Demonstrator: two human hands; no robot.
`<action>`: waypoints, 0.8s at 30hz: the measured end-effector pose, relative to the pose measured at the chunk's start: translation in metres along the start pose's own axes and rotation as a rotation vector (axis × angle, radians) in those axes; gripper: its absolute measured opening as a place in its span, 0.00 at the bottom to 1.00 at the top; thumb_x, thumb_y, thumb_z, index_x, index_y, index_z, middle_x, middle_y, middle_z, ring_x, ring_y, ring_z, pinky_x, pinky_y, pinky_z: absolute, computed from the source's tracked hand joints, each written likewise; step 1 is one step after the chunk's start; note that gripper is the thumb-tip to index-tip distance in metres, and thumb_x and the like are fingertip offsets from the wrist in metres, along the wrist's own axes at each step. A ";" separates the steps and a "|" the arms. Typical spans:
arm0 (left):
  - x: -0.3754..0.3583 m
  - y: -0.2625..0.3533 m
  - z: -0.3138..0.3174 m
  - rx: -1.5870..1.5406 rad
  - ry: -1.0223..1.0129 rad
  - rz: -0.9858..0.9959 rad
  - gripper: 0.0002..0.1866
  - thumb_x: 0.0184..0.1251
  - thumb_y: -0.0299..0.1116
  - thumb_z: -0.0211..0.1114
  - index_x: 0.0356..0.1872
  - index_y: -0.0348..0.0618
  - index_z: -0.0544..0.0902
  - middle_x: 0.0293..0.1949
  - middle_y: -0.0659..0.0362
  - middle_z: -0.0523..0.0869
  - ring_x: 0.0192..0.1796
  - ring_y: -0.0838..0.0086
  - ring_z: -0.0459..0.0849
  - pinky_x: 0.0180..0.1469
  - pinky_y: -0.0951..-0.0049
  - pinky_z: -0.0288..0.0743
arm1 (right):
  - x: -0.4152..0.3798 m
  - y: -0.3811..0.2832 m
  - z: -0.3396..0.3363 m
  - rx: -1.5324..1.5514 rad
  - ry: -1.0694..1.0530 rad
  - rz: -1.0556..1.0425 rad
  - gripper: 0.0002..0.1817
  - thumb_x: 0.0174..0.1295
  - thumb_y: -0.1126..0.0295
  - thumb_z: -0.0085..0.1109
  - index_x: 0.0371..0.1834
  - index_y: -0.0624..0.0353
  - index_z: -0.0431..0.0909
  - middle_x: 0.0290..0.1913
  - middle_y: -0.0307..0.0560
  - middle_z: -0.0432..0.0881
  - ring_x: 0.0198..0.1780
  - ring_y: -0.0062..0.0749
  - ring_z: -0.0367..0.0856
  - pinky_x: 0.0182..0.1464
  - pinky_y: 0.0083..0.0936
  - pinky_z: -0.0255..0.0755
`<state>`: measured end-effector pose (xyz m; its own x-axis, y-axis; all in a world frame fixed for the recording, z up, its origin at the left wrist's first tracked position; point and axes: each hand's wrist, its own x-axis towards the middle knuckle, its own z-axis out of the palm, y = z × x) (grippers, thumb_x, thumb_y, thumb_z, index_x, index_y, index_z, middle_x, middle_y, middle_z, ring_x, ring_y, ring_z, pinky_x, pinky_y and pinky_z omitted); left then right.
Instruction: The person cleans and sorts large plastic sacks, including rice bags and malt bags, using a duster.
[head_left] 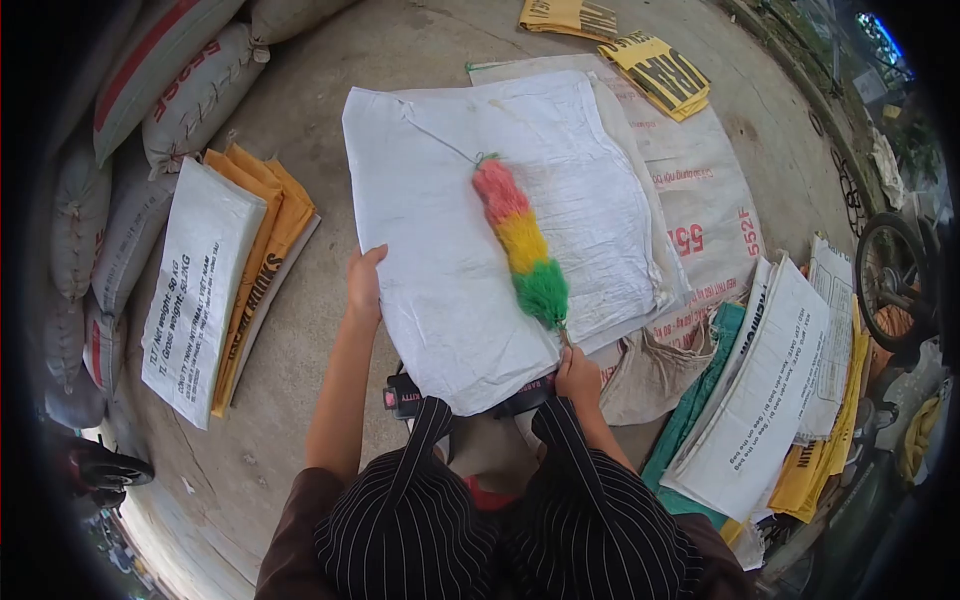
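A large white woven sack [430, 260] lies spread out flat in front of me, over other sacks on its right side. My left hand [366, 283] is closed on the sack's left edge, thumb on top. In my right hand [577, 376], near the sack's lower right part, is the short handle of a fluffy duster [520, 240]. The duster is pink, yellow and green and lies across the sack, pointing up and to the left. A thin cord runs from its pink tip.
Filled sacks [200, 95] are piled at the upper left. Folded printed bags [205, 290] lie at the left, more folded bags [750, 390] at the right. Yellow bags [655, 75] lie at the top. A printed sack [700, 180] lies under the white one. A wheel [893, 282] stands far right.
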<state>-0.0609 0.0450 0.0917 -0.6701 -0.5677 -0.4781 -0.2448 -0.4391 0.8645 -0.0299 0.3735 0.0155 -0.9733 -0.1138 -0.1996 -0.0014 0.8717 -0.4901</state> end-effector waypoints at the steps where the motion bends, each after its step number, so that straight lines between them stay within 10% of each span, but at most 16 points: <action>1: -0.008 0.016 0.001 0.000 -0.005 0.000 0.23 0.56 0.27 0.50 0.52 0.23 0.66 0.48 0.42 0.75 0.46 0.62 0.78 0.47 0.66 0.73 | -0.003 -0.004 0.002 0.000 0.004 0.003 0.15 0.62 0.61 0.43 0.24 0.61 0.69 0.18 0.63 0.73 0.23 0.60 0.73 0.26 0.49 0.64; 7: -0.031 0.065 0.036 0.041 -0.268 0.233 0.24 0.55 0.27 0.50 0.55 0.30 0.63 0.45 0.45 0.75 0.45 0.64 0.78 0.47 0.67 0.72 | 0.010 -0.001 0.005 0.100 -0.170 -0.134 0.15 0.61 0.63 0.43 0.26 0.64 0.74 0.20 0.65 0.74 0.25 0.61 0.74 0.28 0.47 0.67; 10: -0.023 0.073 0.085 0.198 -0.350 0.212 0.31 0.54 0.28 0.55 0.60 0.35 0.55 0.38 0.48 0.77 0.36 0.68 0.80 0.38 0.69 0.76 | 0.028 0.018 0.012 0.383 -0.402 -0.122 0.20 0.63 0.59 0.43 0.22 0.63 0.73 0.17 0.55 0.74 0.19 0.49 0.73 0.23 0.38 0.64; 12: -0.018 0.074 0.122 0.208 -0.338 0.207 0.36 0.53 0.29 0.58 0.60 0.30 0.48 0.35 0.49 0.77 0.31 0.71 0.80 0.31 0.73 0.77 | 0.034 0.023 0.006 0.909 -0.523 0.252 0.24 0.64 0.54 0.42 0.15 0.58 0.70 0.15 0.40 0.70 0.14 0.29 0.64 0.19 0.28 0.58; 13: -0.010 0.068 0.140 0.224 -0.316 0.197 0.40 0.51 0.30 0.59 0.60 0.27 0.45 0.33 0.48 0.78 0.30 0.71 0.80 0.29 0.73 0.77 | 0.033 0.028 0.005 0.916 -0.335 0.226 0.22 0.64 0.50 0.42 0.20 0.55 0.70 0.15 0.31 0.62 0.13 0.16 0.55 0.14 0.21 0.49; 18: 0.017 0.034 0.213 0.485 -0.278 0.190 0.52 0.48 0.33 0.61 0.61 0.21 0.30 0.32 0.44 0.81 0.31 0.64 0.83 0.30 0.73 0.78 | 0.047 0.017 -0.060 1.441 0.045 0.547 0.22 0.60 0.43 0.44 0.26 0.52 0.66 0.14 0.27 0.54 0.11 0.14 0.47 0.12 0.15 0.41; 22: 0.046 -0.008 0.242 0.586 -0.344 0.272 0.48 0.52 0.38 0.61 0.62 0.24 0.37 0.37 0.46 0.81 0.39 0.61 0.82 0.40 0.69 0.76 | 0.056 0.021 -0.082 1.343 0.035 0.213 0.20 0.62 0.48 0.46 0.34 0.56 0.70 0.14 0.31 0.55 0.11 0.16 0.49 0.12 0.18 0.44; 24: 0.058 -0.029 0.233 0.657 -0.408 0.282 0.46 0.53 0.39 0.61 0.64 0.26 0.42 0.41 0.46 0.81 0.44 0.59 0.80 0.47 0.66 0.75 | 0.058 0.004 -0.081 0.852 0.348 0.098 0.18 0.64 0.60 0.45 0.47 0.63 0.73 0.27 0.38 0.73 0.16 0.13 0.59 0.17 0.12 0.50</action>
<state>-0.2557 0.1867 0.0751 -0.9388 -0.2421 -0.2448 -0.3044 0.2512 0.9188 -0.1052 0.4089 0.0711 -0.9745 0.2114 -0.0747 0.1198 0.2094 -0.9705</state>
